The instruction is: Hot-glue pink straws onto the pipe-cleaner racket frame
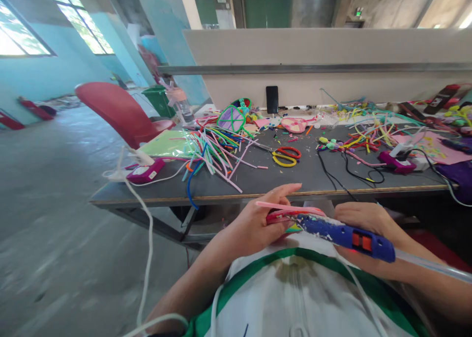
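Note:
My right hand (363, 219) is wrapped round a blue hot glue gun (341, 234) with a red switch; a clear glue stick (429, 264) sticks out of its back end. The gun's nozzle points left, against a pink and red pipe-cleaner piece (278, 215). That piece is pinched in my left hand (258, 226), whose index finger stretches out to the right. A light pink strip (273, 207) lies along its upper edge, and a bit of yellow and green shows beneath. The nozzle tip and the exact contact point are hidden.
On the grey table (228, 195) lie a heap of pipe cleaners (217, 153), scissors (285, 156), a leaning phone (272, 99) and purple power strips (147, 171). White cables hang at the left edge. A red chair (114, 108) stands left, near a green bin (159, 101).

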{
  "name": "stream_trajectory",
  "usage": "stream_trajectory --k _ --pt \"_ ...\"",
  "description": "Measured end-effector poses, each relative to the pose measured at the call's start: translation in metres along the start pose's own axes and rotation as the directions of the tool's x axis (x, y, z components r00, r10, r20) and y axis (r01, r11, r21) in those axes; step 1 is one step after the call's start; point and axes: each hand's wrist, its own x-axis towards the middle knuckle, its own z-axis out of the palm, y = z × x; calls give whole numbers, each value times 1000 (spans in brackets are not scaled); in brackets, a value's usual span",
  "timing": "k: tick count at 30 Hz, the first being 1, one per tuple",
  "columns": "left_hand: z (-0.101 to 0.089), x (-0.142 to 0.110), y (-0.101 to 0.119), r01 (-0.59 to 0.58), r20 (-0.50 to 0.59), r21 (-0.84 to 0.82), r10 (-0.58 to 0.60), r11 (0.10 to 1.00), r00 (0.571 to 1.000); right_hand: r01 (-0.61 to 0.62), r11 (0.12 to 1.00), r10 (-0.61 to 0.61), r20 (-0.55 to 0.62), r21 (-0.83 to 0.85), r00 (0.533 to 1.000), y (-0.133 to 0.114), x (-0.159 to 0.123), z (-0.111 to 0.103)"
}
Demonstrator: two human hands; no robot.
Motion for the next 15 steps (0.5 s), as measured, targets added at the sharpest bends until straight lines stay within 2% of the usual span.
stream_trajectory --k 5,9,15 --pt "0 0 2 14 2 3 -14 1000 1000 -93 995 92 23 41 995 -1 2 -5" --pt "1 0 2 5 1 2 -5 1000 1000 -120 992 117 76 37 990 -3 4 -11" --pt "1 -1 0 -3 -10 -5 3 1000 1000 -176 984 173 79 32 982 0 0 -14"
